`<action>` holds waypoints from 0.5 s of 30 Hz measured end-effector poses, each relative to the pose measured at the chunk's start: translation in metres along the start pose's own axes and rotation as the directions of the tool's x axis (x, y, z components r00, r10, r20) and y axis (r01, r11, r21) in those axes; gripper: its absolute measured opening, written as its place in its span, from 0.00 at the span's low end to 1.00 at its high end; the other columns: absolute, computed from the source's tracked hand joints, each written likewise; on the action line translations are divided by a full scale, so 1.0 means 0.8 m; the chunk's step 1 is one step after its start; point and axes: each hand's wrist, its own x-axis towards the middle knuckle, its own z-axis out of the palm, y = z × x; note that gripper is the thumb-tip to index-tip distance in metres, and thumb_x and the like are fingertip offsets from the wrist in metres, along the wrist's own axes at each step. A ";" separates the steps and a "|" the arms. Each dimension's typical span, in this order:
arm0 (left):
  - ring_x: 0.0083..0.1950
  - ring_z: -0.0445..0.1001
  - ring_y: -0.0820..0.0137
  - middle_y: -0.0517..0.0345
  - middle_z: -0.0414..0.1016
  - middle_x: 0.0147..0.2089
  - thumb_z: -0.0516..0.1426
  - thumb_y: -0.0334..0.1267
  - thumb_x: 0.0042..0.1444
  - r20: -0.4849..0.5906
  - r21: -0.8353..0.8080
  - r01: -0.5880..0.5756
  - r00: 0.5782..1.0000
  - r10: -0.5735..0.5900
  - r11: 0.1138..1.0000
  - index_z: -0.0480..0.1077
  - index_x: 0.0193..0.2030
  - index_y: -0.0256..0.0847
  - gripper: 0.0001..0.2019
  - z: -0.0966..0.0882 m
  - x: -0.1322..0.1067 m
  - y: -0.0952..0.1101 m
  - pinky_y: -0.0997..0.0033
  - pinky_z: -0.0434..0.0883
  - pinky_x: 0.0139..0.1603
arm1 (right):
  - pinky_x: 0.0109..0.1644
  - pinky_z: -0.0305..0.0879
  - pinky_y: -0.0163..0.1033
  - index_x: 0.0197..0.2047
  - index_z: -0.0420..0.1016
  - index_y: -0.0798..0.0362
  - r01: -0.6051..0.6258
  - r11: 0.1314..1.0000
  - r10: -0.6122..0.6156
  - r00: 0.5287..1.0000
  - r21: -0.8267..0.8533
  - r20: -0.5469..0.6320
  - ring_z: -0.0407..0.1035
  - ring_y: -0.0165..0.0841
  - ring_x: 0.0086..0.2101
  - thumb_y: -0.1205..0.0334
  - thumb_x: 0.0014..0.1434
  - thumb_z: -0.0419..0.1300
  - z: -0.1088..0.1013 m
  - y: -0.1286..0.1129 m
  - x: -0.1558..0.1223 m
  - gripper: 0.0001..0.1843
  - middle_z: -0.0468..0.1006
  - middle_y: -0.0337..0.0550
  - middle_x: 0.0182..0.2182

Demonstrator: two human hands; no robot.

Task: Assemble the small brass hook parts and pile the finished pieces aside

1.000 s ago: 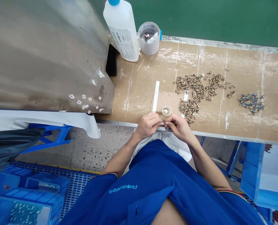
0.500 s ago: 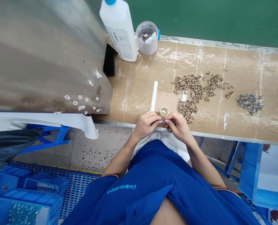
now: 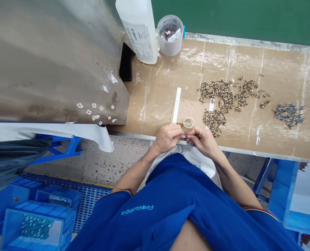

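At the table's front edge, my left hand (image 3: pixel 168 137) and my right hand (image 3: pixel 203 140) meet fingertip to fingertip. Both pinch one small brass-coloured metal part (image 3: pixel 186 134) with a bit of blue on it; the fingers cover most of it. Just beyond them stands a small round clear cup (image 3: pixel 188 123) with thin pale pieces inside. To the right of the cup lies a heap of small brass-coloured parts (image 3: pixel 214 122), and a larger spread of them (image 3: pixel 220 92) lies behind. Farther right is a separate pile of similar parts with blue on them (image 3: pixel 289 114).
A white plastic bottle (image 3: pixel 141 38) and a tape roll holding scraps (image 3: pixel 171 45) stand at the back, near a black phone (image 3: pixel 126 64). The metal surface (image 3: pixel 53 62) at left carries small arrow stickers (image 3: pixel 88 112). Blue crates (image 3: pixel 37 223) stand below.
The view has shifted slightly, so the table and piles appear farther right. My hands stay together at the table edge, still pinching the small metal part.
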 end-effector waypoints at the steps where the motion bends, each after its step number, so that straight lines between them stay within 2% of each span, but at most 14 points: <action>1: 0.32 0.68 0.69 0.58 0.72 0.28 0.52 0.35 0.69 0.006 -0.001 -0.007 1.000 0.007 1.000 0.72 0.29 0.39 0.16 0.000 -0.001 -0.001 0.70 0.65 0.37 | 0.30 0.67 0.36 0.31 0.69 0.50 0.009 1.000 -0.009 1.000 -0.004 0.006 0.72 0.32 0.24 0.59 0.63 0.56 0.000 -0.001 0.000 0.09 0.78 0.39 0.23; 9: 0.32 0.69 0.69 0.57 0.72 0.27 0.52 0.35 0.67 0.058 -0.021 0.013 0.998 -0.012 1.000 0.72 0.28 0.39 0.15 -0.001 -0.004 -0.003 0.70 0.66 0.37 | 0.30 0.67 0.36 0.31 0.67 0.49 0.032 0.999 -0.032 0.999 -0.021 0.010 0.73 0.33 0.24 0.61 0.64 0.56 0.003 -0.004 -0.004 0.08 0.77 0.39 0.23; 15: 0.31 0.67 0.69 0.58 0.72 0.26 0.53 0.35 0.67 0.045 -0.077 0.019 0.999 -0.016 0.997 0.71 0.27 0.39 0.16 -0.004 -0.004 -0.002 0.69 0.65 0.35 | 0.31 0.67 0.37 0.31 0.67 0.49 0.030 0.999 -0.030 1.000 -0.027 0.000 0.73 0.33 0.25 0.61 0.64 0.56 0.002 -0.005 -0.004 0.08 0.78 0.38 0.24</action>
